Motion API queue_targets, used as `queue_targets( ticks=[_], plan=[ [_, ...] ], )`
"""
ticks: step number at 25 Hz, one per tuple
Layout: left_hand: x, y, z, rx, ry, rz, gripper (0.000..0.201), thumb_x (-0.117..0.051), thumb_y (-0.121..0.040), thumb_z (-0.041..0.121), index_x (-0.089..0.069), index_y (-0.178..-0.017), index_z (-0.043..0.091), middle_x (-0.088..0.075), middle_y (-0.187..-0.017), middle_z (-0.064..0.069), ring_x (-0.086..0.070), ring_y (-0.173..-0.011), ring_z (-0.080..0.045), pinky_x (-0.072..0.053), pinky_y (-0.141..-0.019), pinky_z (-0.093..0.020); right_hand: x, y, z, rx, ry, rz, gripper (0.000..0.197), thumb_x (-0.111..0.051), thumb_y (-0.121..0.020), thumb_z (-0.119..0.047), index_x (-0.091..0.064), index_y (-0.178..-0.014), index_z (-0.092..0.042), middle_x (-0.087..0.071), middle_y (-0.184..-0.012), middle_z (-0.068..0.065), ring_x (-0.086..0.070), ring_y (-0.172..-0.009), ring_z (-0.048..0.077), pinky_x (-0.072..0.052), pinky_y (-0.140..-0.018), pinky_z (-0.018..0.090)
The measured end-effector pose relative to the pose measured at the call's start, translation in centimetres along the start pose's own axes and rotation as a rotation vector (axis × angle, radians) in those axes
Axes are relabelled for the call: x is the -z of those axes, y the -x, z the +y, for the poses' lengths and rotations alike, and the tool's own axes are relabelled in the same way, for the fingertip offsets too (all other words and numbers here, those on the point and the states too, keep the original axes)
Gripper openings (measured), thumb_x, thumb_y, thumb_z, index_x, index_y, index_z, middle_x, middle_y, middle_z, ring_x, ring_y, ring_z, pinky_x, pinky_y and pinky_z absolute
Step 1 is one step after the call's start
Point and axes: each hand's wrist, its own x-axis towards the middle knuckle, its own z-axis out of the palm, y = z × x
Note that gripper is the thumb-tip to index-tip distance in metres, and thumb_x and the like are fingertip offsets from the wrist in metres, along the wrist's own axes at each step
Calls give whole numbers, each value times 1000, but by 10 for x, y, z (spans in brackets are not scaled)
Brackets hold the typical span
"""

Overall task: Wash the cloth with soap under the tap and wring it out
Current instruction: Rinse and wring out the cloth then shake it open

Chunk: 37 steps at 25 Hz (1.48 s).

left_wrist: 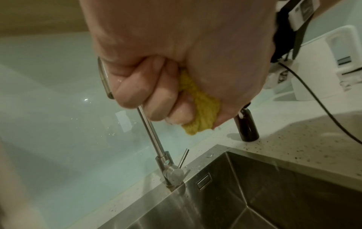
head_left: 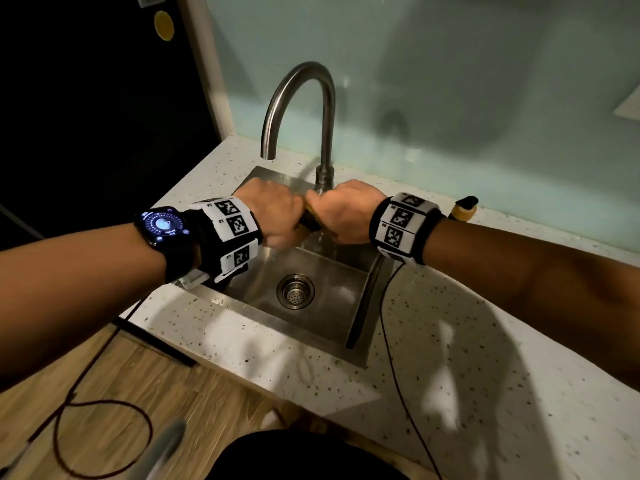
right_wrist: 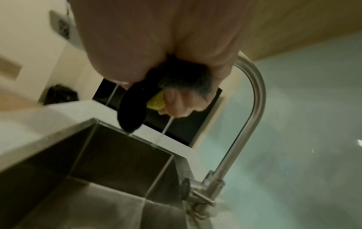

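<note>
Both fists meet over the steel sink (head_left: 322, 332), gripping one twisted cloth (head_left: 309, 221) between them. My left hand (head_left: 273, 213) squeezes the yellow end of the cloth (left_wrist: 199, 108), which bulges out below its curled fingers (left_wrist: 156, 99). My right hand (head_left: 341, 211) clenches the other end, where yellow cloth (right_wrist: 156, 100) and a dark part show under its fingers (right_wrist: 176, 102). Thin streams of water (right_wrist: 166, 128) fall from the cloth into the basin. The curved steel tap (head_left: 298, 109) stands behind the hands, with its spout above and left of them. No water shows at the spout.
A dark soap bottle (left_wrist: 246, 125) with a yellow-collared black pump (head_left: 464, 207) stands on the speckled counter (head_left: 450, 358) right of the sink. The drain strainer (head_left: 295, 291) sits in the basin. A black cable (head_left: 398, 375) trails across the counter. A white appliance (left_wrist: 333, 62) stands further right.
</note>
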Motion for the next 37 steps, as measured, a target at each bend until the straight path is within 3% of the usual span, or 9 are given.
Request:
queue_targets(
  ticks=[7,11,16,20,25,27,31,34,37],
  plan=[
    [-6,-13,-9,2,793,-332,15,-55,-93,27,-65,-82,27,-64,-85,1,-63,-85,-20,-50,-83,-35,-4,6,6,14,-27,10,18,-40,-102,-27,-43,-117,-17,-47,-70,-5,-46,-57,8,-34,-52,22],
    [-16,-12,-17,0,1041,-291,13,-59,-85,28,-69,-93,26,-70,-92,-2,-66,-92,-24,-51,-88,-39,-8,6,9,-22,-126,125,14,-48,-95,-23,-41,-107,-21,-49,-76,-7,-47,-58,12,-28,-50,21],
    [-27,-13,-17,191,1228,2,42,-64,-90,28,-49,-129,30,-61,-118,3,-56,-110,-15,-39,-88,-28,-30,1,13,-381,-997,256,44,-63,-89,-30,-38,-125,-22,-62,-101,1,-64,-85,19,-50,-68,30],
    [-30,-18,-6,209,1410,-44,81,-70,-83,22,-20,-145,15,-55,-127,-8,-58,-112,-20,-56,-91,-32,-29,-3,4,-404,-1681,113,41,-51,-94,-20,-40,-134,-22,-59,-125,13,-60,-109,26,-53,-86,39],
    [-18,-21,14,-46,1368,-84,79,-53,-87,-17,-5,-148,-5,-33,-134,-26,-43,-120,-44,-49,-72,-22,-31,0,6,-249,-1801,124,37,-59,-88,-8,-49,-117,-31,-53,-132,21,-53,-122,37,-50,-98,53],
    [-21,-22,4,-111,1249,-143,87,-52,-89,-15,5,-152,2,-30,-140,-11,-41,-127,-28,-46,-80,-5,-36,-1,9,-264,-1551,229,44,-74,-78,-11,-54,-110,-33,-59,-126,16,-56,-119,32,-49,-102,50],
    [-21,-12,-26,-161,977,-288,110,-61,-82,-1,12,-153,39,-37,-145,-10,-52,-123,-30,-52,-97,-46,-42,-2,25,-420,-1282,290,92,-81,-57,-37,-39,-138,-29,-65,-114,-1,-64,-108,22,-55,-90,40],
    [-13,-8,-23,-149,657,35,124,-79,-72,13,10,-153,41,-22,-152,-5,-47,-125,-28,-52,-97,-43,-36,0,28,-515,-1192,95,92,-81,-67,-25,-27,-142,-28,-65,-108,3,-67,-97,26,-60,-78,36],
    [-17,-10,-8,-316,300,334,103,-79,-71,29,-18,-153,26,-39,-149,-3,-49,-128,-25,-47,-101,-43,-25,-9,14,-441,-1298,-22,66,-82,-64,-15,-55,-124,-16,-68,-99,9,-68,-98,30,-60,-83,41]
  ],
)
